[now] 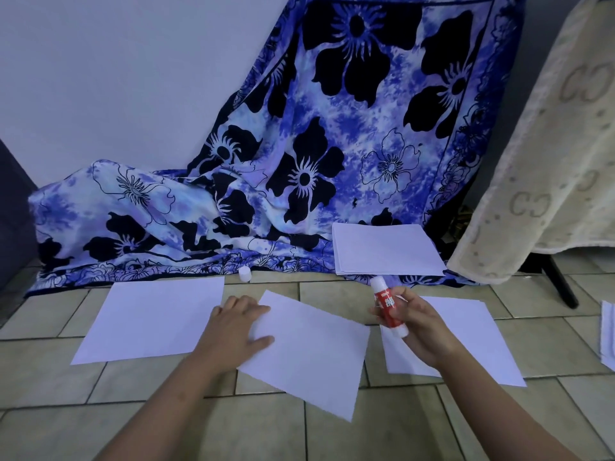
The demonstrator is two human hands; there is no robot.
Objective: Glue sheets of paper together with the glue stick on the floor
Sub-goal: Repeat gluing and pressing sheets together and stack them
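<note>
Left hand (238, 326) flat on middle sheet (309, 354); right hand (419, 331) grips glue stick (387, 306).

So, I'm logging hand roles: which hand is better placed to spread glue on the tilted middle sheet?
Probably the right hand: it grips the glue stick just right of the middle sheet. The left hand rests on that sheet's left side, pinning it to the floor.
</note>
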